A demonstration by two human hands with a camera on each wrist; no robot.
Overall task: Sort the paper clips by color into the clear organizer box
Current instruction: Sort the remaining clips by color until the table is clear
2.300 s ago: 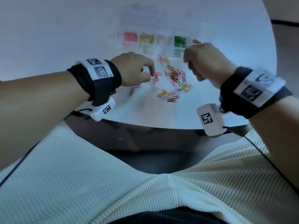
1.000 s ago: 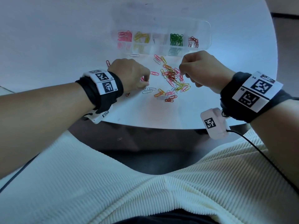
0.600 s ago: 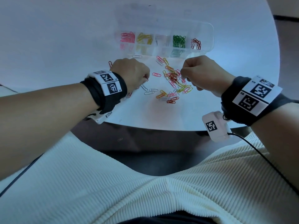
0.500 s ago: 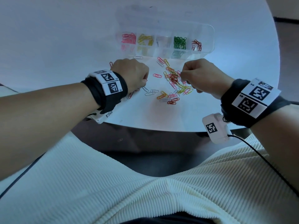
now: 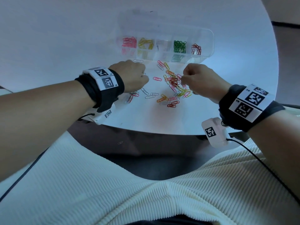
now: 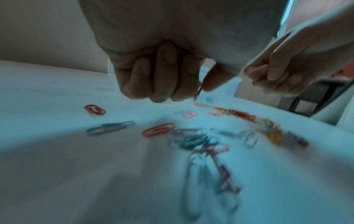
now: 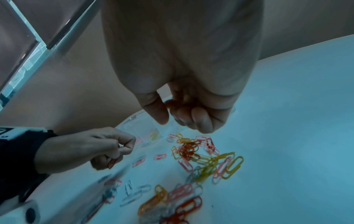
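The clear organizer box point(image 5: 209, 41) lies at the far side of the white table, with pink point(image 5: 129, 42), yellow point(image 5: 145, 43), green point(image 5: 179, 46) and red clips point(image 5: 196, 48) in separate compartments. A loose pile of mixed clips point(image 5: 174, 82) lies in front of it. My left hand point(image 5: 142, 77) is just left of the pile, fingers curled; in the left wrist view it pinches a red paper clip point(image 6: 198, 91). My right hand point(image 7: 172, 119) hovers over the pile's right side, fingers curled near the thumb, with nothing visible between them.
Grey and pink clips point(image 5: 151, 95) lie scattered between my left hand and the table's near rim point(image 5: 146, 132). One clip point(image 5: 120, 142) lies on the dark floor below the rim. My lap in a ribbed white garment fills the foreground.
My right hand came back from the box's red compartment to the pile and lowered slightly. My left hand stayed left of the pile and curled tighter.
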